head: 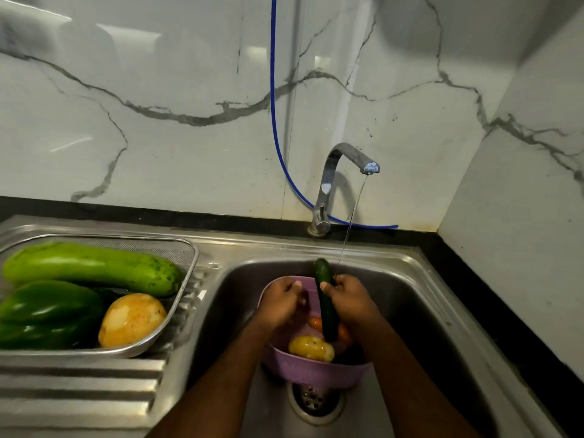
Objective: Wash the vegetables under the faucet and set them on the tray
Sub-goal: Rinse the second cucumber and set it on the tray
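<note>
While a thin stream is falling from the faucet [347, 159], I am gripping the cucumber [325, 298] in my right hand [346, 297] over the purple colander [313, 371] in the sink [410, 298]; my left hand [279, 298] is curling beside it, whether holding anything I cannot tell. Washed vegetables are lying on the tray [186, 248] at left.

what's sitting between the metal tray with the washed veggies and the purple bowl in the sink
In the head view, nothing loose lies there: only the ridged steel drainboard and the sink wall separate the tray from the purple bowl. The left hand hovers over the bowl.
</note>
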